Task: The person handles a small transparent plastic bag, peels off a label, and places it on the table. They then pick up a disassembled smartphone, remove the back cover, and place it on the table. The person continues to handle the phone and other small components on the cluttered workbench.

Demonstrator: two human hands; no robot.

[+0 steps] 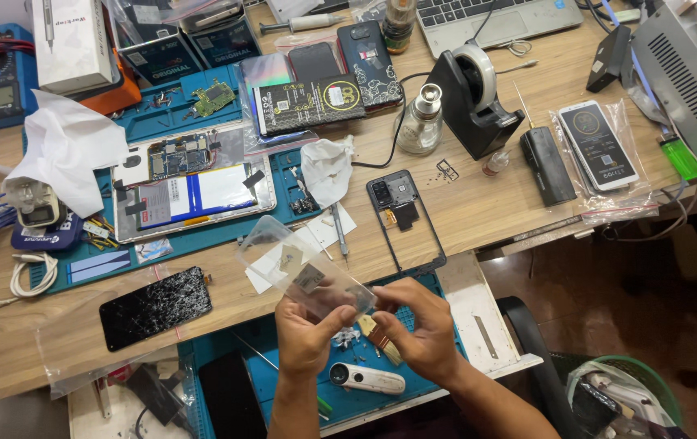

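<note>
cracked screen (156,307) lay on table (495,211), left | left hand (304,335) pinched clear bag (304,268) at its lower edge | bag tilted above blue mat (283,341) | right hand (418,329) pinched bag's right corner | phone frame (407,219) lay behind

1. Bright, even light covers the wooden table (479,211).
2. Shadows are soft and short beside the objects.
3. Pale glare streaks the clear plastic sleeve (304,268).
4. The floor (609,284) at right lies dim.
5. Focus is sharp; edges bend slightly.
</note>
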